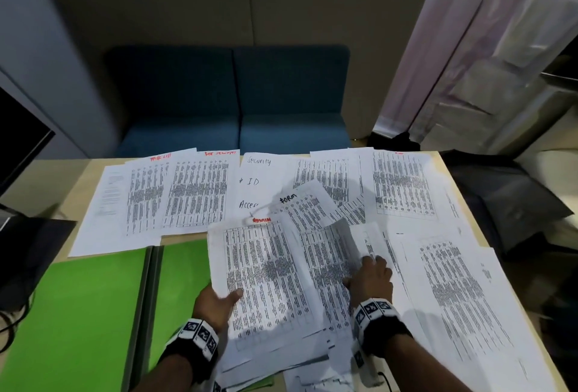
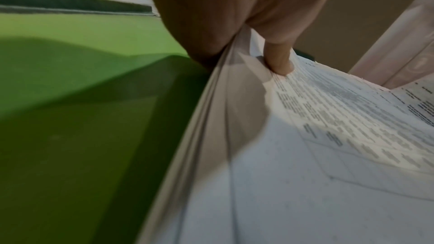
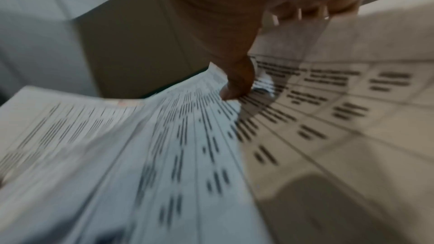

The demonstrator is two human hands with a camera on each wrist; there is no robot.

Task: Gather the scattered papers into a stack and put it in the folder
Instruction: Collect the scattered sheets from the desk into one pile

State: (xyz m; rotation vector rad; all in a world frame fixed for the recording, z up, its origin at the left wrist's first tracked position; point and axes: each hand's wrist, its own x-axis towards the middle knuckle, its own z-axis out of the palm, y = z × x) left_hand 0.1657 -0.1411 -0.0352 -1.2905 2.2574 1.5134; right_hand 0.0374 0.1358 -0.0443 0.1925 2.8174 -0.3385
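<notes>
The stack [image 1: 266,279] is a thin sheaf of printed sheets, held at the near middle of the counter [image 1: 450,172], its left edge overhanging the open green folder [image 1: 78,313]. The left hand [image 1: 215,301] pinches that left edge, thumb on top and fingers [image 2: 279,58] beneath, so the sheets bow upward. The right hand [image 1: 372,276] lies on the loose sheets just right of the stack with its fingers curled at a lifted page; the right wrist view is blurred, so whether it truly pinches that page or only presses it I cannot tell.

More papers [image 1: 194,191] lie fanned across the far side of the counter and down its right side, many overlapping.

Paper like this is light and limp — a sheaf held by one edge sags and fans, and single sheets slide easily over one another. My judgement is that the safest hold is a pinch on a long edge with the other hand flat underneath or squaring the opposite edge. Loose sheets are best drawn by a corner — pressing flat and dragging risks creasing them. The folder looks stiffer and lies flat, so the squared stack should be able to slide onto its right leaf.
</notes>
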